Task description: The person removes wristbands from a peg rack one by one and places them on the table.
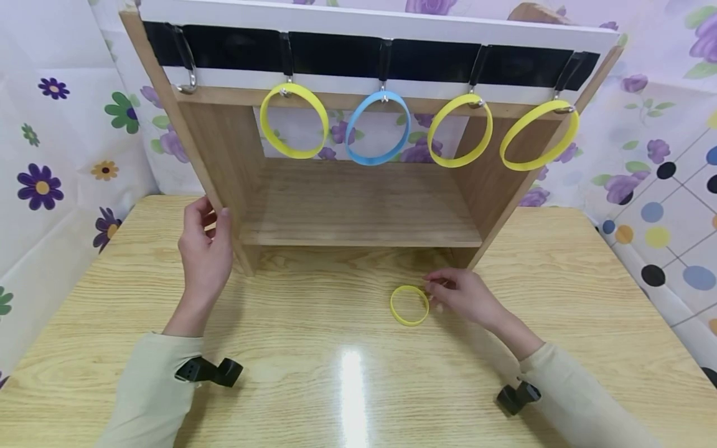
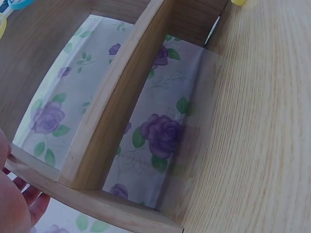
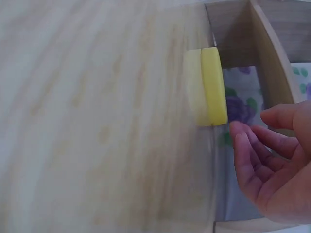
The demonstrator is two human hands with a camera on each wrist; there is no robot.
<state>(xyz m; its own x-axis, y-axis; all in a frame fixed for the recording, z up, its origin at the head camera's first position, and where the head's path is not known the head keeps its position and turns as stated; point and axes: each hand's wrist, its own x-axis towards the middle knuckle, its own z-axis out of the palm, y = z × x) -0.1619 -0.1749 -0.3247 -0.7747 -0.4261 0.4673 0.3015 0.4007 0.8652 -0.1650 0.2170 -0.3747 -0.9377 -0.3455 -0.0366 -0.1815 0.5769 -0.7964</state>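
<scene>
My left hand (image 1: 207, 249) grips the left side panel of a wooden shelf (image 1: 364, 233), thumb on the near side and fingers reaching behind. In the left wrist view, those fingers (image 2: 35, 206) show past the panel's edge. On the table, a yellow ring (image 1: 409, 322) lies flat in front of the shelf. My right hand (image 1: 462, 295) is just right of it, fingers loosely bent and holding nothing. The right wrist view has the ring (image 3: 214, 87) edge-on, with a small gap between it and the fingertips (image 3: 236, 127).
Along the shelf's top hang three yellow rings, including one at the far right (image 1: 506, 155), and a blue ring (image 1: 351, 149), each on a hook. The leftmost hook (image 1: 192, 78) bears no ring. Patterned sheets cover the walls behind the wooden table (image 1: 291, 373).
</scene>
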